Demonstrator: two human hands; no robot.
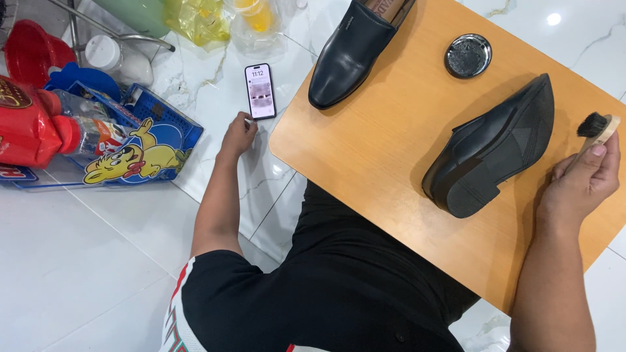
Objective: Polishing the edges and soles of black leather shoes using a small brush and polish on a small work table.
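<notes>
Black leather loafer [486, 156] lies on its side on the wooden board's [391, 169] right, unbrushed I judge; my right hand [580, 179] grips the wooden bristle brush [596, 127], left hand [238, 133] fingers touch the phone [259, 90] on the floor.

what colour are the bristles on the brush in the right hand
Black bristles on a pale wooden brush, seen in the head view.

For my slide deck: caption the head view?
Right hand holds brush beside tipped black shoe; left hand touches phone.
</notes>
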